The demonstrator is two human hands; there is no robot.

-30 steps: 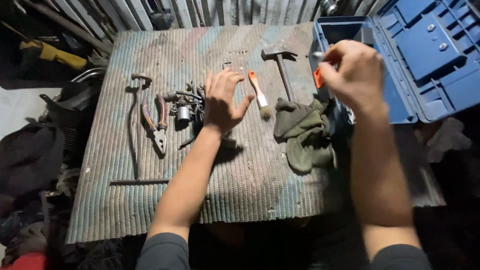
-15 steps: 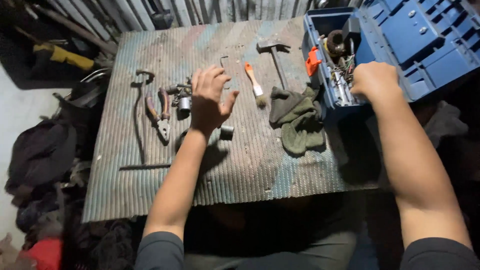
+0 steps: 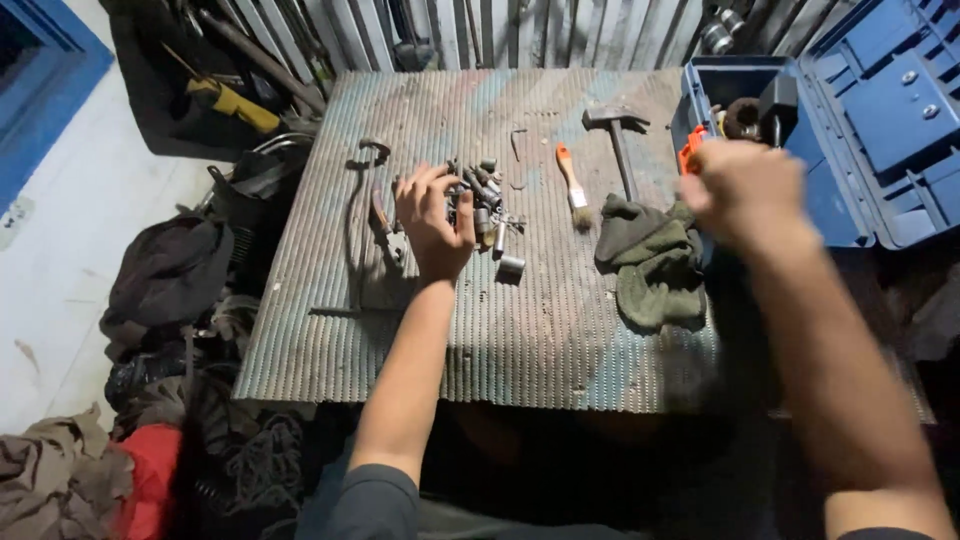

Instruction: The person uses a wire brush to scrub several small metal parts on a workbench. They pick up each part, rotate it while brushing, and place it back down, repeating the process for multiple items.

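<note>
Left hand: the left hand [image 3: 437, 222] lies palm down on the corrugated metal sheet [image 3: 480, 340], fingers spread apart and reaching far-right into the pile of sockets and bits [image 3: 482, 195]; it clamps on nothing that can be seen
Pile: the small metal pieces sit just beyond and to the right of the fingertips, touching them – one loose socket [image 3: 511, 265] stands apart, near and right of the hand
Pliers: red-handled pliers [image 3: 383, 225] lie just left of the left hand, partly under its edge
Long bar: a hooked metal bar [image 3: 357, 230] runs near to far, further left of the pliers
Right hand: the right hand [image 3: 745, 195] is raised at the near-left corner of the blue toolbox [image 3: 820, 200], fingers curled together; it is blurred, and what it grips – if anything – cannot be told, though something orange [image 3: 688, 150] shows at its far-left edge
Brush: an orange-handled brush [image 3: 572, 185] lies between the pile and the hammer [image 3: 618, 145]
Cloth: a green cloth [image 3: 650, 260] lies crumpled on the sheet, just near and left of the right hand
Toolbox lid: the open lid [image 3: 890, 90] leans away at far right
</note>
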